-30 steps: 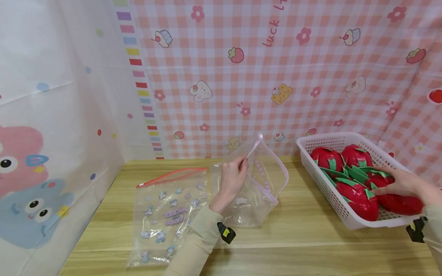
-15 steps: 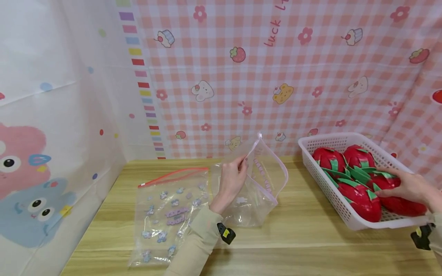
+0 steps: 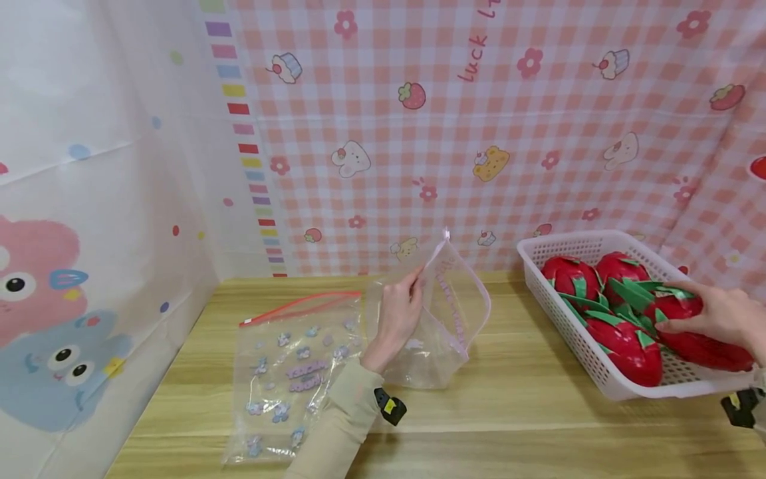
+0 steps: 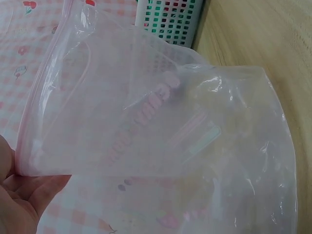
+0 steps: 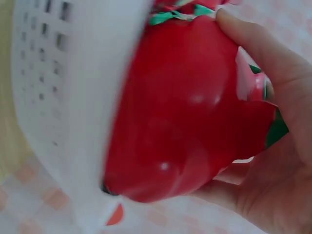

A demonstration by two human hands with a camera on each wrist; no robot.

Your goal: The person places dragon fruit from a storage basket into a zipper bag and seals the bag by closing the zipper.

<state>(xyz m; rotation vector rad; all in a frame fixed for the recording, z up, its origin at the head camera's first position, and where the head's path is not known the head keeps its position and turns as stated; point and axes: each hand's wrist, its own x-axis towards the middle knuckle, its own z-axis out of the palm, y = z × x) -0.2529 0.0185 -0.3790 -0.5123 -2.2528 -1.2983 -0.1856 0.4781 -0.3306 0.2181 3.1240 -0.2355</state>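
In the head view my left hand [image 3: 397,318] pinches the pink zip edge of a clear zip-lock bag [image 3: 427,366]. The bag's mouth gapes toward the right, and the left wrist view has the fingers at one corner of the edge. Over at the right, my right hand [image 3: 721,316] grips a red toy dragon fruit [image 3: 706,349] with green leaf tips. The right wrist view shows thumb and fingers around this fruit [image 5: 180,107], close against the white basket's wall [image 5: 87,87]. Part of the palm side is hidden by the fruit.
Several more red dragon fruits [image 3: 625,349] lie in the white perforated basket [image 3: 562,326]. A second clear bag with a red zip [image 3: 299,399] lies flat on the wooden table [image 3: 538,432] at left. A checked cloth [image 3: 455,120] hangs behind.
The right hand has moved slightly to the right, and the gripped dragon fruit has shifted and tilted with it. The pink-edged bag and left hand have drifted a little left.
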